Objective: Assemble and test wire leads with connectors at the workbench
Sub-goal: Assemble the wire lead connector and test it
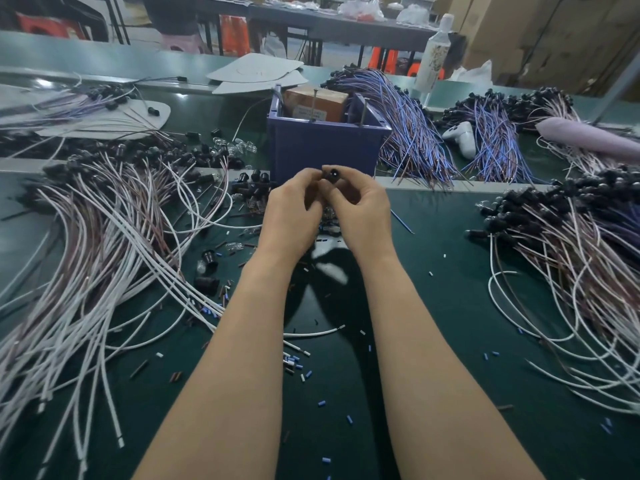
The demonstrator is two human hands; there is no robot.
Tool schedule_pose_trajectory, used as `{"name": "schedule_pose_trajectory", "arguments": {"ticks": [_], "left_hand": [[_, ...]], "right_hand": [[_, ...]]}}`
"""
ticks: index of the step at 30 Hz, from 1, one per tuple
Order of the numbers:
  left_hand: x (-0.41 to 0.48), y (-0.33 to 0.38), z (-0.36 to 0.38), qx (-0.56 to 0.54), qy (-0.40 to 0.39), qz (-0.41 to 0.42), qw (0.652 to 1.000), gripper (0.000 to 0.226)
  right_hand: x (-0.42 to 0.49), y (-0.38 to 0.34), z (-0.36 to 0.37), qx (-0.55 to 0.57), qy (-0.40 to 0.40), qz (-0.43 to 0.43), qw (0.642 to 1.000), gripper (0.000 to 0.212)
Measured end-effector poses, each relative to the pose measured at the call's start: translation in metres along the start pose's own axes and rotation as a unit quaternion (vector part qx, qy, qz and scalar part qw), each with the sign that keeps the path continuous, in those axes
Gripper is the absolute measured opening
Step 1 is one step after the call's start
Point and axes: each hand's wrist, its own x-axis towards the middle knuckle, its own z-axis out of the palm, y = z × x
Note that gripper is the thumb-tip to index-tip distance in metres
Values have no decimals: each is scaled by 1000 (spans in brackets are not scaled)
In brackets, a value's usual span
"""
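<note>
My left hand (294,211) and right hand (362,207) pinch the little black connector (334,174), fingers (354,177) tight on it. I should hold it steady and push straight.

Small black connector (333,174), round socket end showing, held raised just above centre, toward twelve o'clock. White wire leads (104,244) sprawl at nine o'clock.

No text legible, white label (309,113) on the brown box (317,98) inside the blue bin (325,147) at the far middle of the counter (450,306), print too blurred to read, white bottle (431,60) toward the far right edge, patterned wrap, lettering indistinct
</note>
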Motion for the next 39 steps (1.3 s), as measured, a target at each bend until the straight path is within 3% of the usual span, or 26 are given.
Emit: {"name": "schedule_pose_trajectory", "arguments": {"ticks": [9, 20, 26, 30, 39], "left_hand": [[2, -2, -6, -13, 20, -17, 1000, 26], [2, -5, -8, 29, -20, 2, 999, 1], [4, -4, -7, 66, -7, -5, 998, 9], [1, 2, -8, 13, -10, 22, 1000, 31], [-1, 0, -6, -60, 32, -6, 998, 34]], "right_hand": [[-8, -7, 5, -49, 10, -80, 996, 17], [-2, -6, -8, 65, 12, 10, 998, 10], [-3, -9, -2, 28, 18, -13, 999, 14], [-3, -9, -1, 1, 22, -34, 999, 17], [-8, -10, 4, -9, -29, -62, 998, 18]]}}
